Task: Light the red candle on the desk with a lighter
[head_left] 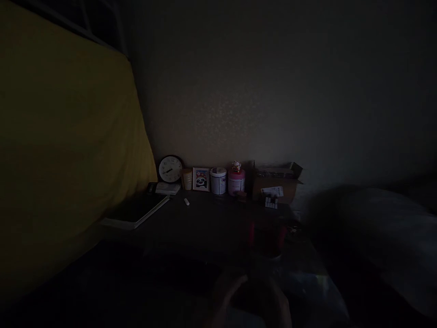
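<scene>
Low in the dim head view, my left hand (pixel 225 294) and my right hand (pixel 280 303) are close together at the near side of the dark table (pixel 201 223). Both curve inward around something dark that I cannot make out, and most of the fingers are lost in shadow. Just beyond them stands a dark object with two red upright sides (pixel 251 233); its kind is unclear. A pale patch lies below, between my wrists.
Along the wall stand a round clock (pixel 170 169), a tan cup (pixel 187 179), a framed panda picture (pixel 201 179), a white tin (pixel 218 181), a pink tin (pixel 236 183) and an open cardboard box (pixel 290 189). A large book (pixel 136 214) lies left, beside a yellow curtain (pixel 68 136).
</scene>
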`<action>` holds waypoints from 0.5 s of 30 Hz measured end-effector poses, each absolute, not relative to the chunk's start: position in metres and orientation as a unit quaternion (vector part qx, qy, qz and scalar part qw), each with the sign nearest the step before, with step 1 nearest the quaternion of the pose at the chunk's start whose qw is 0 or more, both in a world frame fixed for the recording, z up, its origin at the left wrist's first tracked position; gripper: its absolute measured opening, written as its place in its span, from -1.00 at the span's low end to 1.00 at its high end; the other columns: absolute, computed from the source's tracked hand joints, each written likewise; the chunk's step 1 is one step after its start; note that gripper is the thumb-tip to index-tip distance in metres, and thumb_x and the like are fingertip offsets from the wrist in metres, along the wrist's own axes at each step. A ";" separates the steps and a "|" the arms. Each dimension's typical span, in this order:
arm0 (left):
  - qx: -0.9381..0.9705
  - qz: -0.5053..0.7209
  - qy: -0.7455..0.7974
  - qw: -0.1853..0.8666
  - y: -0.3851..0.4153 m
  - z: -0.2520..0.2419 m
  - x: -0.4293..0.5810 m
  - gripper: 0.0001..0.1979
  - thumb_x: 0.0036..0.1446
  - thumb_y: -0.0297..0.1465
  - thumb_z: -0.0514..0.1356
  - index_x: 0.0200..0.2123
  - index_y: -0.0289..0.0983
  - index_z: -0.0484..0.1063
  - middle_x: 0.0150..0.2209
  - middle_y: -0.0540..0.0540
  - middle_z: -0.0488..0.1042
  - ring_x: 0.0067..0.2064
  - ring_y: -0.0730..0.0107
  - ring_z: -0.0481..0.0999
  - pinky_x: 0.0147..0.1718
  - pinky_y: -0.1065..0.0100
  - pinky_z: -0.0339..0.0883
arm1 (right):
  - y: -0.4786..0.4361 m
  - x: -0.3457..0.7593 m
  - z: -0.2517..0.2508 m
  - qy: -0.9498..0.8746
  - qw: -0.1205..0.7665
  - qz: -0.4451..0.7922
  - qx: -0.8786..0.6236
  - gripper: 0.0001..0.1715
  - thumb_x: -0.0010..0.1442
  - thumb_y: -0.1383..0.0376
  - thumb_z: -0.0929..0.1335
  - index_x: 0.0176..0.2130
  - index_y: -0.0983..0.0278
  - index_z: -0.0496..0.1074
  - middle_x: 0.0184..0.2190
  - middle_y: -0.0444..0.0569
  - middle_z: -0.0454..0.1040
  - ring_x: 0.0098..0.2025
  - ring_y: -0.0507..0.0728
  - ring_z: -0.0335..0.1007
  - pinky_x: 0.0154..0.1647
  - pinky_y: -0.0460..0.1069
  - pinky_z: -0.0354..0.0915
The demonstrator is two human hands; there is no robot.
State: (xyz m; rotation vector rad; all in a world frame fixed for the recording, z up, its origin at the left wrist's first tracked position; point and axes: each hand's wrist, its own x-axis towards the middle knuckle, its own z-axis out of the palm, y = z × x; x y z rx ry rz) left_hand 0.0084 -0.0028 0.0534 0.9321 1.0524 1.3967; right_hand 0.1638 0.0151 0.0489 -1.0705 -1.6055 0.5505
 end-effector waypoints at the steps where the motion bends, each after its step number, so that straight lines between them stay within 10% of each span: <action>1: 0.395 0.587 0.445 0.549 -0.002 0.059 0.010 -0.68 -0.16 -0.08 0.29 -0.34 -0.12 0.56 -0.20 -0.07 0.58 -0.08 0.08 0.49 0.02 0.10 0.32 | 0.016 0.165 0.053 -0.675 0.541 0.202 -0.458 -0.50 0.13 -0.09 0.23 -0.38 0.20 0.52 -0.49 -0.05 0.57 -0.47 0.08 0.51 -0.50 -0.16 0.41; 15: 0.428 0.593 0.425 0.533 0.013 0.064 0.029 -0.69 -0.04 -0.17 0.25 -0.26 -0.22 0.53 -0.16 -0.14 0.54 -0.08 0.14 0.48 -0.07 0.21 0.32 | 0.012 0.182 0.068 -0.707 0.553 0.039 -0.439 -0.68 0.26 0.18 0.17 -0.29 0.17 0.46 -0.44 -0.10 0.52 -0.46 0.04 0.46 -0.53 -0.15 0.34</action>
